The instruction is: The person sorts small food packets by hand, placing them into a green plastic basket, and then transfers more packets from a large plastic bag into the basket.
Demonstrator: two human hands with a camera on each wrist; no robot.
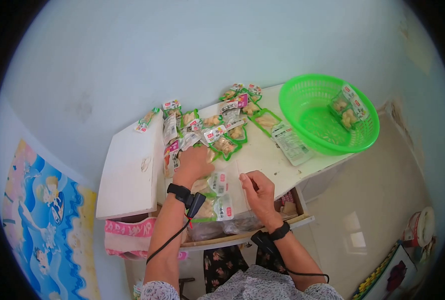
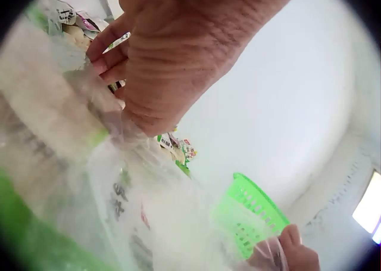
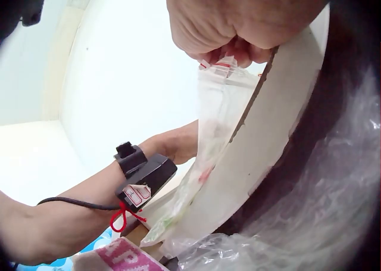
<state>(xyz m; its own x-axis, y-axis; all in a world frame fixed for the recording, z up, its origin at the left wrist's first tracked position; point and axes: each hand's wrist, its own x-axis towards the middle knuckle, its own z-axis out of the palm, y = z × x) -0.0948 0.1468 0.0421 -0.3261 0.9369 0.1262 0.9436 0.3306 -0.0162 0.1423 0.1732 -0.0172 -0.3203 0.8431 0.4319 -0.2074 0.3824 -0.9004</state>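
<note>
A white worktop (image 1: 132,170) carries a scatter of snack packets (image 1: 217,132) along its far edge, with a green basket (image 1: 327,112) overhanging the far right corner. At the near edge lies a clear plastic bag (image 1: 222,192) already holding packets, its long axis running from the near edge toward the far edge, its mouth seemingly at the right hand. The left hand (image 1: 195,162), fingers bent, presses down on the bag's far end beside the loose packets. The right hand (image 1: 257,190) pinches the bag's edge, fingers curled tight. Judged from this, bagging is under way; the next move likely calls for holding the mouth apart.
</note>
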